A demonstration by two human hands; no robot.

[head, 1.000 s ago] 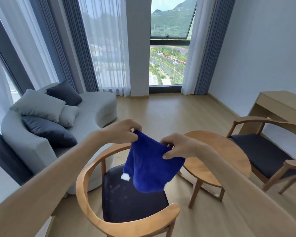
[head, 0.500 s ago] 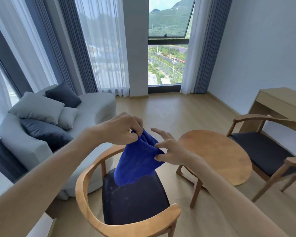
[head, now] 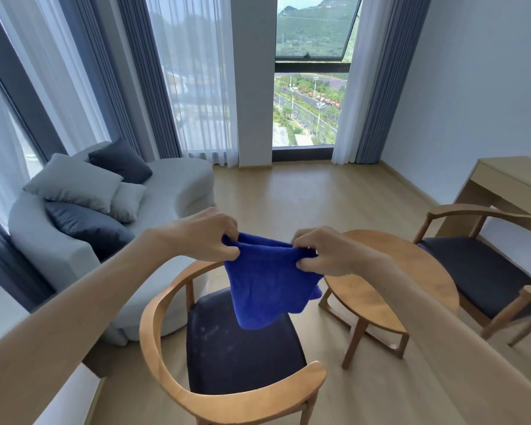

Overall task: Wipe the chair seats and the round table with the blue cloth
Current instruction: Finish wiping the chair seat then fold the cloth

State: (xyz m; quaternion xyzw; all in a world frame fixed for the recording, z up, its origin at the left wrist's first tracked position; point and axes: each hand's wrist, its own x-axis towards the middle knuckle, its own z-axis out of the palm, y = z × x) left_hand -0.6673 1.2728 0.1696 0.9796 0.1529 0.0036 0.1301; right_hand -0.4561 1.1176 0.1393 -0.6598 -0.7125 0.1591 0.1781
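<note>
The blue cloth (head: 265, 283) hangs folded in the air above the near chair. My left hand (head: 201, 236) pinches its upper left corner and my right hand (head: 325, 251) pinches its upper right corner, stretching the top edge between them. Below it stands a wooden armchair with a dark seat (head: 239, 348) that shows pale dusty specks. The round wooden table (head: 411, 271) stands just to the right. A second armchair with a dark seat (head: 478, 271) is at the far right.
A grey curved sofa (head: 169, 191) with several cushions sits at the left, close behind the near chair. A light wooden desk (head: 509, 179) stands against the right wall. Bare wood floor (head: 304, 194) stretches toward the window and curtains.
My hands have moved apart and spread the bunched cloth out, with my right hand now gripping its upper right corner. The view has tilted slightly.
</note>
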